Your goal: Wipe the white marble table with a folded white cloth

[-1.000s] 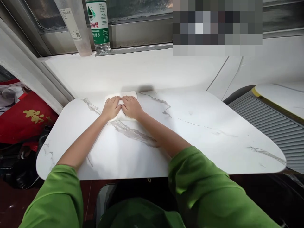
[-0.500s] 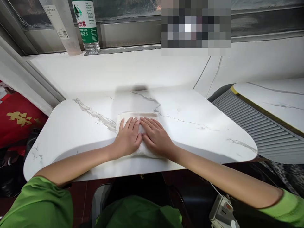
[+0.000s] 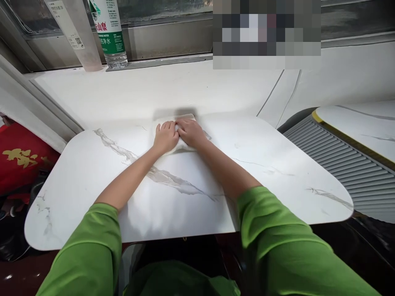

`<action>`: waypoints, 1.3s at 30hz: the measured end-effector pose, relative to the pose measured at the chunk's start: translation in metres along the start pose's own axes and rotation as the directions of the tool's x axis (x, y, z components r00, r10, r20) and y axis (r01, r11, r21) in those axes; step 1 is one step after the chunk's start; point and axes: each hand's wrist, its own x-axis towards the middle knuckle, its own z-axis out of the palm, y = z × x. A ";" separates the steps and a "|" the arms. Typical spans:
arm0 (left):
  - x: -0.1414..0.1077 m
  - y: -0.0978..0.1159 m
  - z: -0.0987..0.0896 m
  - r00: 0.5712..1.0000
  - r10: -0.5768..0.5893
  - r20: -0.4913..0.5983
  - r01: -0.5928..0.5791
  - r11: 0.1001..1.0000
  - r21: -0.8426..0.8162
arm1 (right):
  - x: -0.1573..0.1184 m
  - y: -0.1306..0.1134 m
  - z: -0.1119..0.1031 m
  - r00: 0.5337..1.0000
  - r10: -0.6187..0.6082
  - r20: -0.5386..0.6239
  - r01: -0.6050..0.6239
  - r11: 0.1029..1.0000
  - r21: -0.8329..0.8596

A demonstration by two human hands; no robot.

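Observation:
A folded white cloth (image 3: 183, 145) lies on the white marble-patterned table (image 3: 262, 181), close to its far edge by the wall. My left hand (image 3: 166, 135) presses on the cloth's left side, its fingers bent over the top. My right hand (image 3: 191, 132) bears down on the right side, its fingers likewise closed over the cloth. The two hands touch near the thumbs. Most of the cloth's middle is hidden under them; its far corner and near edge show.
On the window ledge at the upper left stand a labelled water bottle (image 3: 112, 37) and a translucent cup (image 3: 77, 37). A grey ribbed panel (image 3: 333, 158) and another white tabletop (image 3: 367, 127) lie right. A red bag (image 3: 24, 154) is at the left. One upper patch is pixelated.
Both hands have slid the cloth away from me, from the table's middle to near the far edge. My arms are stretched further forward, and the view has shifted slightly.

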 end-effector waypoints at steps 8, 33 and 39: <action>0.014 -0.001 0.002 1.000 -0.014 -0.005 0.014 1.000 0.020 | 0.011 0.008 0.005 0.999 0.040 -0.033 -0.040 0.999 -0.005; -0.142 0.119 0.007 0.915 0.365 0.174 -0.379 0.924 0.056 | -0.213 0.001 -0.078 0.994 -0.106 -0.034 0.099 0.982 -0.160; -0.087 0.102 0.017 0.956 0.257 0.139 -0.260 0.965 0.004 | -0.148 0.025 -0.061 0.998 -0.045 -0.048 0.039 0.993 -0.116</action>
